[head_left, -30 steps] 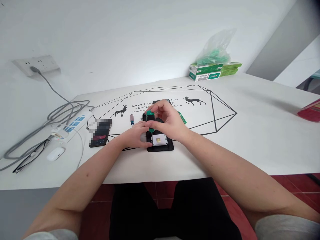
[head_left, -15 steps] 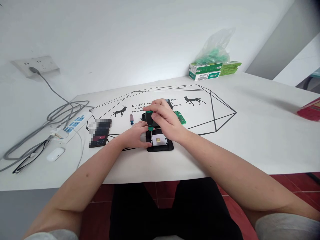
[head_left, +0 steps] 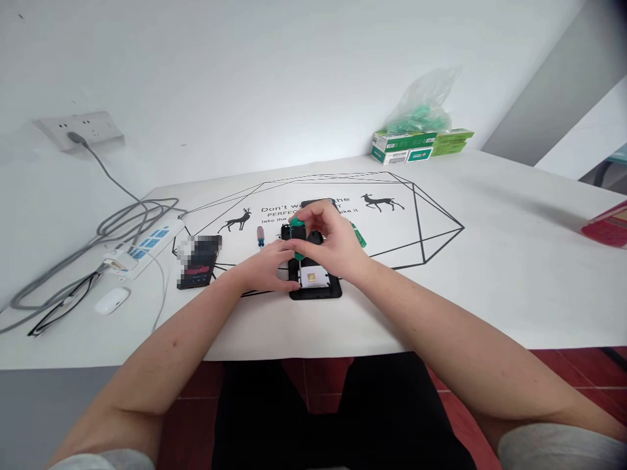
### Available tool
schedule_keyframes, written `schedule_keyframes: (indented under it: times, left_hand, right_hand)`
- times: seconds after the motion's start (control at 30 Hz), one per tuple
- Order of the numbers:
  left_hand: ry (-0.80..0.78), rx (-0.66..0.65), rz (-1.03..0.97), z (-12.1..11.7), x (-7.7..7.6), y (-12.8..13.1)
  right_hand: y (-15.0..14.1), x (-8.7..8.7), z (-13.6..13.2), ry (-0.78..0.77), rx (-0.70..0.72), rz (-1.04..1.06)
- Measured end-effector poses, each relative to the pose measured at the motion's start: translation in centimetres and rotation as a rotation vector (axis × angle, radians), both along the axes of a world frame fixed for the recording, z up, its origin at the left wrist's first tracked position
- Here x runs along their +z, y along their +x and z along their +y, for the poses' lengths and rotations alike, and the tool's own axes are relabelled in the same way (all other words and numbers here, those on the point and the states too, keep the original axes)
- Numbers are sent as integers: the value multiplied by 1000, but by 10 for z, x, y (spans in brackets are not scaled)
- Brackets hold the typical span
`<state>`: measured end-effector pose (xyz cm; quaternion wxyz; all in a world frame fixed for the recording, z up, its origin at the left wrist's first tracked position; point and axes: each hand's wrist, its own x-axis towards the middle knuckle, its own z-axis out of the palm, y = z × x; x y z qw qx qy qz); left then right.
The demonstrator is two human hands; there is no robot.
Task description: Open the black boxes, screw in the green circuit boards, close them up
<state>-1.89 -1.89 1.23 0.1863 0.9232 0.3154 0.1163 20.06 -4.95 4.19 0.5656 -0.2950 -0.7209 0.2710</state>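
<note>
My right hand [head_left: 337, 241] grips the green and black handle of a screwdriver [head_left: 298, 230], held upright with its shaft pointing down to the left side of a black casing [head_left: 316, 294]. Inside the casing lies a pale metal plate with a small gold square [head_left: 312, 277]. My left hand [head_left: 267, 267] holds the casing's left edge, thumb near the screwdriver's tip; the tip itself is hard to make out. Behind my right hand a green circuit board [head_left: 359, 235] shows in part. Further dark parts [head_left: 313, 203] lie beyond, mostly hidden by the hand.
A second screwdriver [head_left: 260, 235] with a clear handle lies left of the casing. Further left are a phone [head_left: 200, 261], a power strip [head_left: 151, 245] with grey cable, glasses [head_left: 63, 303] and a white earbud case [head_left: 112, 301]. Green boxes [head_left: 404, 147] stand against the wall.
My right-hand fingers have shifted around the screwdriver handle: they were stretched over its top and now curl around it, leaving the green end visible. The left hand stays at the casing.
</note>
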Motion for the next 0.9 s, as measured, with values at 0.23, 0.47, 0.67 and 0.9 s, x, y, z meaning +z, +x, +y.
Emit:
schedule_keyframes:
  times: [0.23, 0.47, 0.67, 0.9]
  left_hand:
    - [-1, -30, -32, 3, -4, -1]
    - [-24, 1, 6, -1, 1, 1]
    - [4, -41, -19, 1, 0, -1]
    - [25, -54, -130, 2, 0, -3]
  right_hand:
    - [1, -1, -5, 53, 95, -62]
    - [2, 0, 4, 284, -2, -162]
    - [0, -2, 1, 127, -64, -105]
    - [0, -4, 6, 106, -154, 36]
